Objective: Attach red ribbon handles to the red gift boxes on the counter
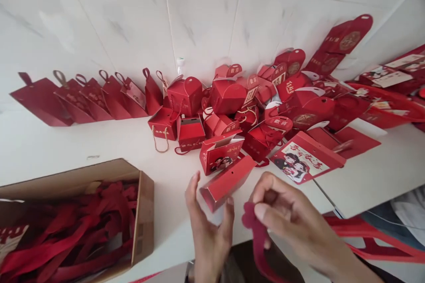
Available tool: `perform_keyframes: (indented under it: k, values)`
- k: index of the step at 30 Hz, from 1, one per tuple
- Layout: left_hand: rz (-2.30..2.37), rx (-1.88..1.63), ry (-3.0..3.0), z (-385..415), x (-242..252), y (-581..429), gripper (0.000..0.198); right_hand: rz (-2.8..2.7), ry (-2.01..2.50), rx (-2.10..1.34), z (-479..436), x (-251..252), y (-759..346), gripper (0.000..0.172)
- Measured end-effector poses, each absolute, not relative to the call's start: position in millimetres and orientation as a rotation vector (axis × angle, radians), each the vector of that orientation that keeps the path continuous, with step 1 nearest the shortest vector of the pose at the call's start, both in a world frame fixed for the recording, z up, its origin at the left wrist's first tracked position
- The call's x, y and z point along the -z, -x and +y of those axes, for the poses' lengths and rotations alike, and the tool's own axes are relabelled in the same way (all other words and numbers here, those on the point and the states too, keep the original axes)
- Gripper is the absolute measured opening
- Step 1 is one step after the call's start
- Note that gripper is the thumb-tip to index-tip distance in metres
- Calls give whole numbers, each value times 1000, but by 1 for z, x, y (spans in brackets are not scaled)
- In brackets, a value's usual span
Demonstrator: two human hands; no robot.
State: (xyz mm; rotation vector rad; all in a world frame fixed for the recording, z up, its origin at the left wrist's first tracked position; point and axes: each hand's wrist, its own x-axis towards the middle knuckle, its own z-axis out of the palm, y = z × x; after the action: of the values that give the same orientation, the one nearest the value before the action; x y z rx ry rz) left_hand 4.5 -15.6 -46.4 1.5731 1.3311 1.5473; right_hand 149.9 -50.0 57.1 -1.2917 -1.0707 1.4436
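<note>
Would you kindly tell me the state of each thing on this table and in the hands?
Left hand: open, holding nothing.
Right hand: shut, pinching the red ribbon.
Red ribbon: hanging from the right hand.
Small red box: lying on its side.
Cardboard box: open, holding red strips.
Gift boxes: heaped against the wall.
Red bags: leaning in a row.

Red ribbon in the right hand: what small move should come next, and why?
Probably steady the red box with the left hand and bring the red ribbon tip to its small hole. The right hand pinches the ribbon's end; the open left hand is beside the box, which shows no handle.
</note>
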Motion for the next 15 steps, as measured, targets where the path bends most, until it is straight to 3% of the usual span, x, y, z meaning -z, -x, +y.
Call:
perform_keyframes:
  k: [2, 5, 7, 10, 15]
  values:
    - [1421, -1792, -1683, -25, 43, 0, 71, -1022, 1351, -1368, -51, -45, -175, 34]
    - [1391, -2109, -1889, -43, 31, -4, 48, -998, 1400, -1334, -53, -35, -194, 35]
    - [1324, -1869, -1971, -54, 20, -16, 33, -984, 1405, -1399, -56, -33, -198, 33]
    - [1339, -1498, -1825, -62, 7, -39, 27, -1008, 1381, -1520, -58, -33, -201, 31]
    - [1162, -1349, -1676, -59, 3, -54, 22, -1026, 1414, -1572, -58, -34, -210, 36]
